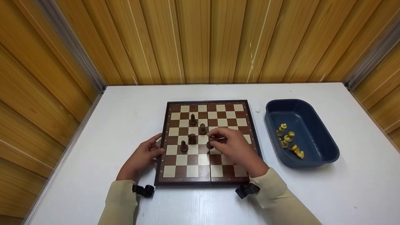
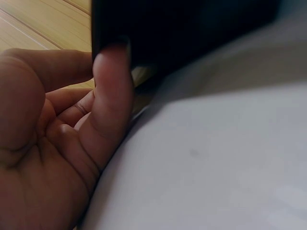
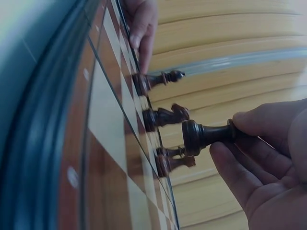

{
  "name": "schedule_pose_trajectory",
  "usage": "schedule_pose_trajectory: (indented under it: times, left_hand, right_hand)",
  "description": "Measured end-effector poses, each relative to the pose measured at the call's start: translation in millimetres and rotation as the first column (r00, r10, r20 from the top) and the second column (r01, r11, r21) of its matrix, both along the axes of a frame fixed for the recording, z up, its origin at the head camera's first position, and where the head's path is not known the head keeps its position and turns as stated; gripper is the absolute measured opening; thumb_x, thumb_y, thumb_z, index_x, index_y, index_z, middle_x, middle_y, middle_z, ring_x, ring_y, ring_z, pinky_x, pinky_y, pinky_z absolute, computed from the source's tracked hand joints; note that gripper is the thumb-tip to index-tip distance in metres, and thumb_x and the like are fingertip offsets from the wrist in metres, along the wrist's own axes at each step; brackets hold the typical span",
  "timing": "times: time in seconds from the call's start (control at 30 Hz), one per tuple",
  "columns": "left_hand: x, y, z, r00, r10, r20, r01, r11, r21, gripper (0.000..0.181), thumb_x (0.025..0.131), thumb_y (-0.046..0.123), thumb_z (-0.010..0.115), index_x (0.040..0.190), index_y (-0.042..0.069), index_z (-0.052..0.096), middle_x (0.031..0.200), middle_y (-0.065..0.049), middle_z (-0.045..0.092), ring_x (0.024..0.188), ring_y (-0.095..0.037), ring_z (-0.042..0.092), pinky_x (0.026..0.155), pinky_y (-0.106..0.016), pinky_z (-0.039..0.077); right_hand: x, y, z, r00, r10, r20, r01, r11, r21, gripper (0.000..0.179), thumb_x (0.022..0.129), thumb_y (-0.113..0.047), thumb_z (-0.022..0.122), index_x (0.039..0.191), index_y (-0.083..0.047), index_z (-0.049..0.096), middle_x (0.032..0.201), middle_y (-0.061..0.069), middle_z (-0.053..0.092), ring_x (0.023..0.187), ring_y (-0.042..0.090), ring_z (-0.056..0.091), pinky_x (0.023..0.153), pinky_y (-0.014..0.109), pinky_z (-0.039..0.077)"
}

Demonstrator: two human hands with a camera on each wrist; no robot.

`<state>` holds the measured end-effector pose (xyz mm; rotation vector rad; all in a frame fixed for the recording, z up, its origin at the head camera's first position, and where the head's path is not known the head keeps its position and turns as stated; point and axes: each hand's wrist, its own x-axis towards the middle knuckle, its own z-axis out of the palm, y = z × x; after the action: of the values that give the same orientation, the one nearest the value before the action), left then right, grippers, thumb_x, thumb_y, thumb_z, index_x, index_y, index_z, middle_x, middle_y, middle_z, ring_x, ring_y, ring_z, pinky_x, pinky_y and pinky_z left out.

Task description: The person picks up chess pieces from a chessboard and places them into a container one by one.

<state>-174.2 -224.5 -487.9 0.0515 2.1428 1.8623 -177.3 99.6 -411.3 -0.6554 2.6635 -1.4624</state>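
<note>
One dark piece [image 3: 208, 136] is roughly upright, base down; right fingers [image 3: 235, 171] pinch it, left fingers [image 2: 113, 93] grip the chessboard [image 1: 193, 170].

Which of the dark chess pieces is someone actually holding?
The dark piece pinched by the right hand, rightmost of the five in the head view; the other four dark pieces stand untouched on the chessboard.
</note>
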Motion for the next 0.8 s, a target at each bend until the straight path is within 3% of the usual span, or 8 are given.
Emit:
schedule_pose_trajectory:
  times: [0.2,0.4,0.63,0.8]
  left_hand:
    - [-0.2,0.2,0.3,1.0,-0.009,-0.008,0.009,1.0,-0.012,0.064,0.094,0.011,0.061,0.151,0.022,0.033,0.104,-0.012,0.056,0.082,-0.018,0.061,0.064,-0.036,0.057]
    - [-0.7,-1.3,-0.5,1.0,-0.018,0.0,0.018,1.0,-0.004,0.065,0.095,0.012,0.061,0.152,0.022,0.031,0.104,-0.012,0.055,0.082,-0.018,0.061,0.063,-0.036,0.057]
    - [-0.1,-1.1,-0.5,1.0,-0.026,-0.011,0.026,1.0,-0.013,0.066,0.095,0.012,0.061,0.153,0.022,0.03,0.106,-0.014,0.055,0.081,-0.019,0.063,0.062,-0.037,0.058]
    - [-0.1,-1.6,-1.3,1.0,-0.024,-0.011,0.023,1.0,-0.013,0.064,0.095,0.012,0.06,0.152,0.024,0.032,0.107,-0.014,0.056,0.082,-0.02,0.064,0.063,-0.039,0.058]
  right_hand:
    - [-6.1,15,2.5,0.998,-0.042,-0.041,0.041,0.999,-0.032,0.021,0.087,-0.007,0.069,0.108,-0.012,0.07,0.102,0.004,0.071,0.093,0.016,0.069,0.081,0.028,0.057]
    - [-11.8,29,6.7,0.997,-0.077,-0.007,0.076,0.994,-0.083,0.02,0.088,-0.007,0.069,0.107,-0.012,0.069,0.101,0.007,0.07,0.092,0.017,0.07,0.08,0.026,0.057]
    - [-16.3,43,10.5,0.991,-0.129,-0.028,0.127,0.99,-0.068,0.023,0.088,-0.008,0.069,0.112,-0.009,0.069,0.106,0.008,0.069,0.098,0.019,0.067,0.084,0.031,0.056]
    - [-19.4,52,12.2,0.989,-0.141,-0.035,0.137,0.986,-0.098,0.022,0.09,-0.007,0.067,0.112,-0.007,0.068,0.106,0.01,0.069,0.098,0.02,0.067,0.084,0.026,0.055]
